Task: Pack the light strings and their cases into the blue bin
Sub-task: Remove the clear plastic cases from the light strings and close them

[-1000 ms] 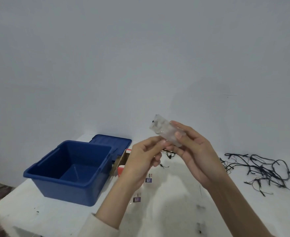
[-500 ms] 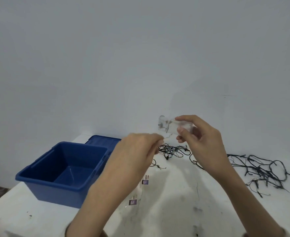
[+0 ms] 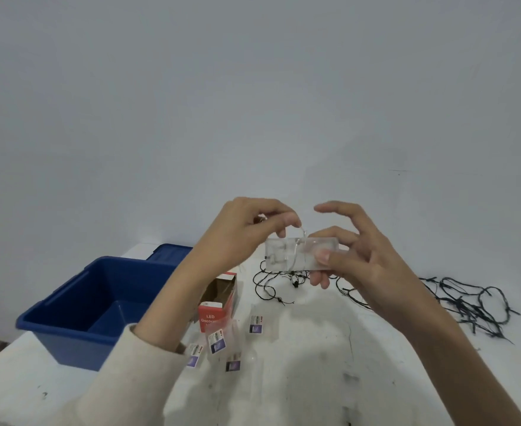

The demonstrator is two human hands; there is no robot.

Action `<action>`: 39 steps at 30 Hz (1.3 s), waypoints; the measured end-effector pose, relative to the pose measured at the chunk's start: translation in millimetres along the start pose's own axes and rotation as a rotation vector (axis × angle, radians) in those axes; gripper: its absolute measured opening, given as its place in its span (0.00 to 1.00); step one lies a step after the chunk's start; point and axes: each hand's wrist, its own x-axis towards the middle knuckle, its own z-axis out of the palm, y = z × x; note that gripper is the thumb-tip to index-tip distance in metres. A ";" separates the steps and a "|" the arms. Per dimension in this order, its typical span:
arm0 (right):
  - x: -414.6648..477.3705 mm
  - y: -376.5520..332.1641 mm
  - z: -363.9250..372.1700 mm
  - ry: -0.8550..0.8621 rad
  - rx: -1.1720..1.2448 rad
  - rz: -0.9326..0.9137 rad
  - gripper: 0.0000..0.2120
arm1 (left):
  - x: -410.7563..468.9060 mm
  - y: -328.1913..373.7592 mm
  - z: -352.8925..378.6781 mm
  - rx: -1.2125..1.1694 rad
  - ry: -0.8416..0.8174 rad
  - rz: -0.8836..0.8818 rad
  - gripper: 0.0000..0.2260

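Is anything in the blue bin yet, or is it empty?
Empty, as far as shows: inside the blue bin only bare blue floor and walls appear. Its front wall hides the nearest strip of floor.

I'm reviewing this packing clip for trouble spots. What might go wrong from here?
1. The left hand pinches a thin wire just above the clear case gripped by the right hand; a hard tug may kink or snap it.
2. The black light strings lie in loose tangles on the table; lifted like that, they may knot or snag before reaching the blue bin.
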 end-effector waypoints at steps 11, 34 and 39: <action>3.2 5.4 12.4 0.188 0.168 -0.081 0.07 | -24.3 -26.8 36.2 -0.750 -0.088 -0.430 0.09; 3.3 11.5 15.3 0.173 -0.250 0.023 0.09 | -10.0 30.7 -4.7 0.699 -0.141 0.219 0.08; -3.3 11.5 8.0 0.032 -0.137 0.022 0.02 | 5.1 9.4 -10.1 0.043 -0.221 -0.012 0.02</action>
